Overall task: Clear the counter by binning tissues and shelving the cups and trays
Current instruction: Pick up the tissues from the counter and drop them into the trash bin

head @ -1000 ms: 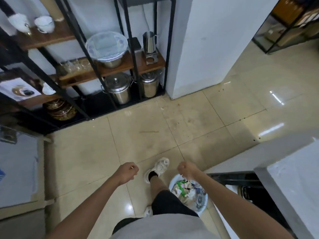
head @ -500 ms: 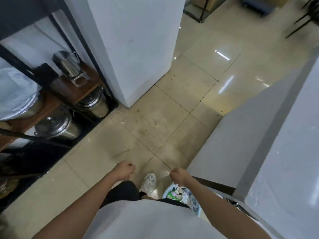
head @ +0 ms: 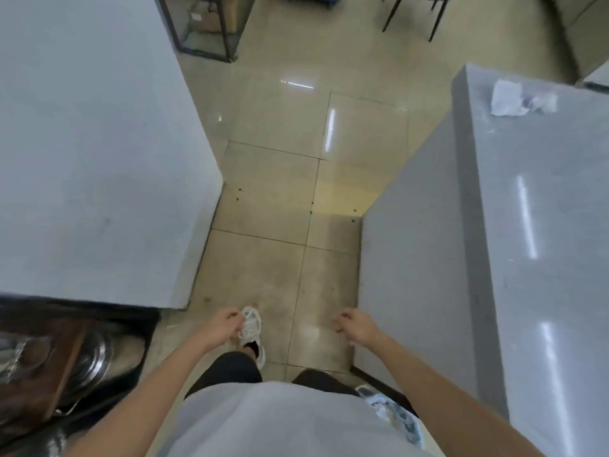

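The grey counter [head: 534, 245] runs along the right side. A crumpled white tissue [head: 520, 98] lies on its far end. The bin [head: 395, 410], holding white waste, peeks out by my right hip, mostly hidden by my shirt. My left hand [head: 222, 328] hangs over the floor with curled fingers and holds nothing. My right hand [head: 354, 326] is loosely curled beside the counter's near corner, also with nothing in it. At the lower left, the wooden shelf [head: 49, 367] shows steel pots, blurred. No cups or trays are visible.
A white pillar [head: 92, 159] fills the left side. A tiled floor aisle [head: 290, 199] runs between pillar and counter. A dark metal-framed rack [head: 204, 31] stands at the far end, with chair legs [head: 412, 14] to its right.
The view has swung right, from the shelf and bin toward the aisle and counter. The shelf has slid to the lower left. Both hands stay low and hold nothing.
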